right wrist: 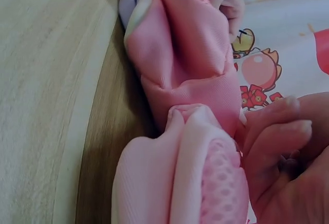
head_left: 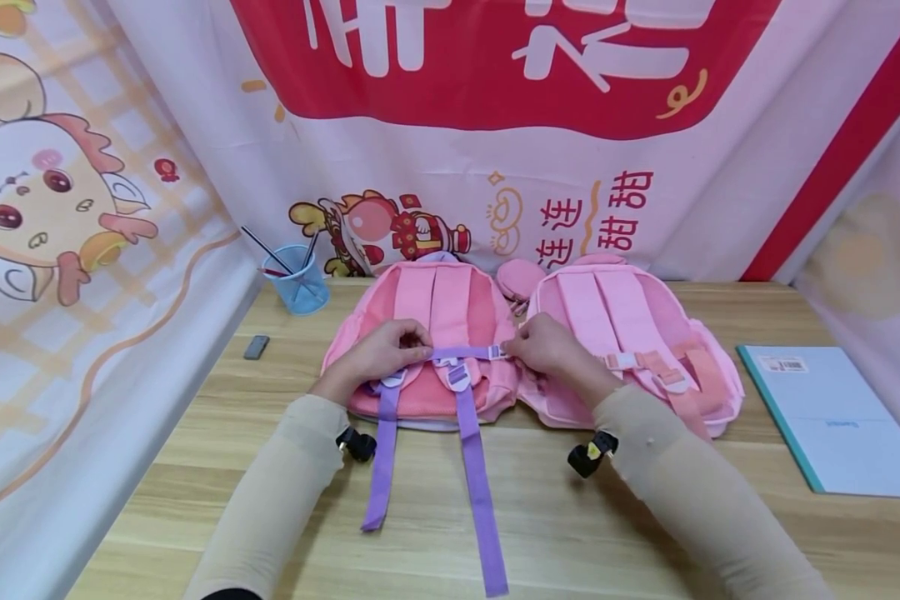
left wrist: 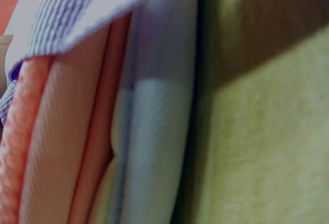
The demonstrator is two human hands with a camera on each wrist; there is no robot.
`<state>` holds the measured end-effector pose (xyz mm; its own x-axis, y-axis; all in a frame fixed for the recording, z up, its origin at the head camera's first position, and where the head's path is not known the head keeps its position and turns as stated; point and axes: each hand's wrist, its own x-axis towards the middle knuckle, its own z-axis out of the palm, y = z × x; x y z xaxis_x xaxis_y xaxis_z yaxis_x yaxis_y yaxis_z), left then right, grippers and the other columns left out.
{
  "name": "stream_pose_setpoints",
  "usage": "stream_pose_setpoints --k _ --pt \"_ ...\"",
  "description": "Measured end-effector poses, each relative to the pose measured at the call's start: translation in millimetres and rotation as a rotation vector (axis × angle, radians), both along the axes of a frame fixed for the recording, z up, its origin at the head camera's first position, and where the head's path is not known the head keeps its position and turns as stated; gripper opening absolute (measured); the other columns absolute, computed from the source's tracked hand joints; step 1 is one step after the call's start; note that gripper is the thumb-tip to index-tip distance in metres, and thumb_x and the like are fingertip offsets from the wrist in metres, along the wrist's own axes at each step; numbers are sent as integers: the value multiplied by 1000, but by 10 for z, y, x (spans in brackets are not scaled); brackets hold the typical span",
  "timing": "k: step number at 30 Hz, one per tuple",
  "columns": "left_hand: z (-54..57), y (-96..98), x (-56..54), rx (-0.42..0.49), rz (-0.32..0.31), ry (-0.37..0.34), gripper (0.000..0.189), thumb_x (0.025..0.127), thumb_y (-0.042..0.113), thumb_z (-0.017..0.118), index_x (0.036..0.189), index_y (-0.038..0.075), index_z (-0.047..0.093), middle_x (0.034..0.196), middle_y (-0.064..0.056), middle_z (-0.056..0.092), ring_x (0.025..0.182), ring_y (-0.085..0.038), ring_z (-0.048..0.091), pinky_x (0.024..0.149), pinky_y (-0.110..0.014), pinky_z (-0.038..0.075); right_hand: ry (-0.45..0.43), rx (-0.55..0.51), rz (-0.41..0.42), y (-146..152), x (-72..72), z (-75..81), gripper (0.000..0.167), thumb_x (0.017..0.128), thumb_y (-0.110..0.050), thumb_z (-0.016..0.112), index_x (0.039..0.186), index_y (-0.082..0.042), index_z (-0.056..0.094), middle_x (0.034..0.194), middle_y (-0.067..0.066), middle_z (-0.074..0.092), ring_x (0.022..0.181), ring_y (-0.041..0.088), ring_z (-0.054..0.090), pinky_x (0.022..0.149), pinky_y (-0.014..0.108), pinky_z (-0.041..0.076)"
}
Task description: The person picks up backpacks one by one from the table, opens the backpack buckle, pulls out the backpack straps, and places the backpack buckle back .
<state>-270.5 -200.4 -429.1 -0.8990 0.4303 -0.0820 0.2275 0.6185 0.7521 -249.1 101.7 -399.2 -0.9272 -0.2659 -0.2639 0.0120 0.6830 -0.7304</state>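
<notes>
A pink backpack with a coral mesh back point(head_left: 420, 408) lies back-side up on the table. My left hand point(head_left: 378, 350) pinches the left end of a purple strap point(head_left: 461, 353) that runs across it. At the strap's right end, beside a white buckle point(head_left: 497, 352), my right hand point(head_left: 547, 343) holds on with thumb and fingers. Two purple webbing tails point(head_left: 480, 483) hang from white adjusters point(head_left: 460, 379) toward the front. The left wrist view shows the bag's layered side point(left wrist: 61, 142) under purple webbing point(left wrist: 67, 13). In the right wrist view my right fingers point(right wrist: 277, 131) are bent beside the bags.
A second pink backpack point(head_left: 577, 321) with peach straps adjoins on the right, under my right forearm. Behind stand a blue mesh pen cup point(head_left: 303, 287) and a round pink pouch point(head_left: 520, 279). A grey eraser-like block point(head_left: 256, 347) lies left, a light-blue folder point(head_left: 832, 425) right.
</notes>
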Motion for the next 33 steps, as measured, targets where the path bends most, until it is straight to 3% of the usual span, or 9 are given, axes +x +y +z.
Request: stream_pose_setpoints --k 9,16,24,33 --pt "4 18 6 -13 -36 40 5 104 17 72 106 12 72 103 -3 69 100 -20 60 95 -34 48 27 128 8 -17 29 40 37 107 -32 64 78 -10 68 53 -3 53 40 9 50 39 23 39" --pt "162 143 22 -51 -75 57 8 106 19 70 110 13 71 107 -5 69 102 -22 60 98 -37 49 35 112 31 77 76 136 37 110 -34 59 85 -7 69 55 -2 55 46 11 51 45 25 40" --pt "369 468 13 43 -83 97 16 107 20 68 117 9 72 112 -6 71 106 -22 63 99 -39 52 152 17 32 542 123 227 32 111 -33 59 108 -6 76 89 9 70 77 19 61 68 30 52" --pt "484 798 50 79 -126 109 24 106 19 69 124 4 73 118 -8 74 111 -23 66 107 -44 53 189 -33 6 1071 297 245 34 111 -35 61 119 -6 76 108 13 73 94 25 63 83 32 54"
